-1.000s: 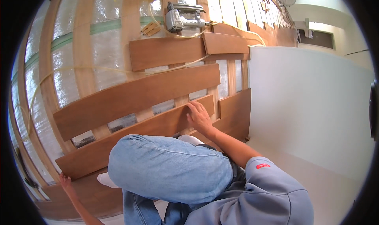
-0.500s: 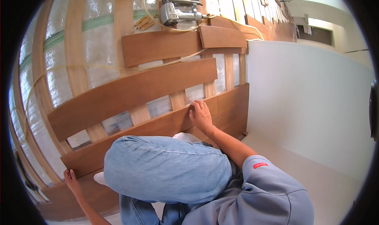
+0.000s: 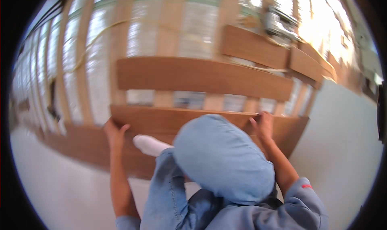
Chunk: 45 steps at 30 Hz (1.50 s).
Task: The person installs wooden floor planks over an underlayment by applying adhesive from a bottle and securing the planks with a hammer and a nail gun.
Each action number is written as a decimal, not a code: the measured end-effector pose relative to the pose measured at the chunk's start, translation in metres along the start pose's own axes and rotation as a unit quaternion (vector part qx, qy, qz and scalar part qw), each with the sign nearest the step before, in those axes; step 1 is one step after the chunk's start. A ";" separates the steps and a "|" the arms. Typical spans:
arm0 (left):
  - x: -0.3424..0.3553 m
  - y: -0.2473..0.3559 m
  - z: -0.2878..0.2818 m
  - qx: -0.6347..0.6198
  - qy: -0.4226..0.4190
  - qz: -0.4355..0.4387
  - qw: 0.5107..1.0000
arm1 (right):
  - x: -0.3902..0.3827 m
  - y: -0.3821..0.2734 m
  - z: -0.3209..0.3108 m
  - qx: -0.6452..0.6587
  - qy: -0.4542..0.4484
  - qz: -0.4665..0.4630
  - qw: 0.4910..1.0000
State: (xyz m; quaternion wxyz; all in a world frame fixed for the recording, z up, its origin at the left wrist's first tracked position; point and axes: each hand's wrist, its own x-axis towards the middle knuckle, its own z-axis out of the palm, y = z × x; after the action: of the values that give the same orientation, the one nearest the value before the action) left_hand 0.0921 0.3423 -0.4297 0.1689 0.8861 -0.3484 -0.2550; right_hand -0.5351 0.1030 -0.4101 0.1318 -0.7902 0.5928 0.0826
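Observation:
A long brown floorboard (image 3: 161,113) lies across pale wooden joists, alongside the brown boards in front of it. My left hand (image 3: 114,131) grips its left end, with the thumb bent inward over the board. Farther right, my right hand (image 3: 264,126) holds the same floorboard at its far edge, thumb turned to the left. Motion blur softens the fingertips of both hands. Beyond, a loose brown board (image 3: 201,76) lies parallel, with a strip of joists and silvery sheeting showing between. My bent knee (image 3: 219,153) hides part of the held board.
A grey nail gun (image 3: 281,24) rests at the far right, its pale yellow hose (image 3: 94,39) trailing leftward over the joists. Shorter boards (image 3: 254,47) lie near it. A pale panel (image 3: 338,125) borders the boards on the right. My socked foot (image 3: 151,145) rests on the boards.
My view has swung leftward, so the nail gun and boards appear farther right. My right hand has shifted rightward along the board's far edge. My left hand stays at its left end.

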 end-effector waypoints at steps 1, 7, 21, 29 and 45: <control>-0.002 0.003 0.001 0.015 0.018 -0.006 1.000 | 0.002 -0.002 -0.004 0.012 -0.019 -0.014 1.000; -0.010 -0.012 0.005 0.075 0.002 -0.107 0.991 | 0.008 -0.002 -0.008 0.041 -0.084 0.043 0.995; -0.031 -0.018 0.046 0.114 0.137 -0.029 0.984 | 0.006 0.032 -0.006 -0.093 -0.188 0.023 0.977; -0.029 -0.012 0.041 0.148 0.153 -0.021 0.977 | 0.024 -0.015 -0.031 -0.038 -0.212 0.037 0.976; -0.010 -0.002 0.052 0.059 0.255 -0.085 0.962 | 0.170 -0.101 -0.069 0.031 -0.054 -0.307 0.950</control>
State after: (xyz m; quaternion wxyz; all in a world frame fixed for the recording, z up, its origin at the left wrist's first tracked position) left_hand 0.0572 0.3446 -0.4695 0.1774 0.9563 -0.2321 -0.0135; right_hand -0.3921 -0.0476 -0.3824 0.2068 -0.9240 0.3155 0.0624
